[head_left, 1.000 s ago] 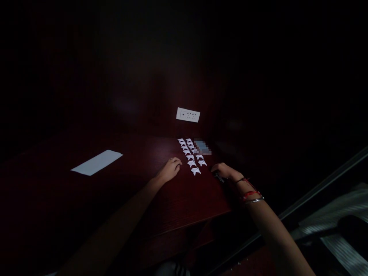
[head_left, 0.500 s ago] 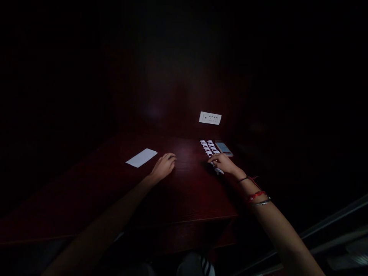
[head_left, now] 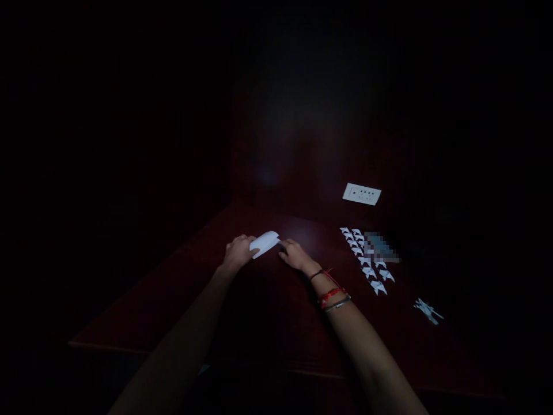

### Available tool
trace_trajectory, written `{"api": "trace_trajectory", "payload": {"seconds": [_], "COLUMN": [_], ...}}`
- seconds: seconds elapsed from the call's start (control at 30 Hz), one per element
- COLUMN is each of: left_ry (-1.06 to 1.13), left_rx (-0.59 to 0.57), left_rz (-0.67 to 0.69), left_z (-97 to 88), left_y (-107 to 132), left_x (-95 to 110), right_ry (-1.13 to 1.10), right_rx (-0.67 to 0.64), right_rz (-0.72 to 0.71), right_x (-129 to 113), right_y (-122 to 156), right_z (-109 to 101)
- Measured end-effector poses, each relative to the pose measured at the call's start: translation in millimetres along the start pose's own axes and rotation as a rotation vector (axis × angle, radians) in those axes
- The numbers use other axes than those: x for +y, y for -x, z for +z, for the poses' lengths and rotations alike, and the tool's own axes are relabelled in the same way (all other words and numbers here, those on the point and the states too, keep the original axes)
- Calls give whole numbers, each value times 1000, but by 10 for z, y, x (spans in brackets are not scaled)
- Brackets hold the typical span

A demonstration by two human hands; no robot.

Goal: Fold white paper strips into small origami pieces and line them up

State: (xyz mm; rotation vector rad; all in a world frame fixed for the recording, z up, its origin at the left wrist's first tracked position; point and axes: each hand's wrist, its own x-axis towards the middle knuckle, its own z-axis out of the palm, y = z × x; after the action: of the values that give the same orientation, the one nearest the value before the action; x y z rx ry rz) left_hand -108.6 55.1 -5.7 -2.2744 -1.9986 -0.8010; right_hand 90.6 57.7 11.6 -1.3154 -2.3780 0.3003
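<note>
A white sheet of paper [head_left: 264, 242] is lifted and curled between my two hands over the dark red table [head_left: 268, 311]. My left hand [head_left: 237, 252] grips its left end, fingers closed on it. My right hand [head_left: 294, 254], with red thread and a metal bangle at the wrist, touches the sheet's right end; whether it grips is unclear in the dim light. Two rows of several small white folded paper pieces [head_left: 365, 259] lie to the right of my hands.
A blurred-out flat object [head_left: 380, 248] lies beside the folded pieces. A white socket plate [head_left: 362, 194] sits on the dark wall behind. One more small white scrap [head_left: 427, 311] lies at the far right. The room is very dark.
The view swung left. My right hand left the folded pieces and came to the middle; my left hand picked up the white sheet, now held between both hands.
</note>
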Motion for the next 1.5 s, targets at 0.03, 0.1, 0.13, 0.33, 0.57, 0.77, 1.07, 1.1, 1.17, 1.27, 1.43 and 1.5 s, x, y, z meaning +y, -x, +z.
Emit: {"api": "trace_trajectory", "payload": {"seconds": [0.03,0.1,0.13,0.33,0.57,0.77,1.07,1.1,1.17,1.27,1.43,1.5], "left_ry": [8,23,31,88,134,210,443,437,414,351,208,180], "left_rx": [9,33,45,134,257,294,-46,-94,-180,-225,-165,-143], "left_rz": [1,7,11,42,48,160,463,487,533,570,579,622], "left_z": [2,-1,-2,-30,-112,-191,-58,-34,3,19,-10,-20], "left_y": [-9,-16,-17,-51,-42,-9,180,212,262,293,282,291], "left_x": [-2,-8,-11,-12,7,142,667,714,781,807,774,805], "right_ry": [-14,-32,-46,-174,-309,-390,-515,-489,-435,-391,-403,-426], "right_rx": [19,51,64,113,151,179,259,263,266,244,238,205], "right_rz": [39,91,113,213,279,304,298,328,354,378,434,420], "right_x": [0,10,18,94,226,221,372,422,534,721,987,1035], "right_y": [-69,-187,-236,-388,-323,-195,517,618,804,1023,1219,1246], "right_z": [28,72,89,130,133,33,-349,-366,-383,-398,-459,-480]}}
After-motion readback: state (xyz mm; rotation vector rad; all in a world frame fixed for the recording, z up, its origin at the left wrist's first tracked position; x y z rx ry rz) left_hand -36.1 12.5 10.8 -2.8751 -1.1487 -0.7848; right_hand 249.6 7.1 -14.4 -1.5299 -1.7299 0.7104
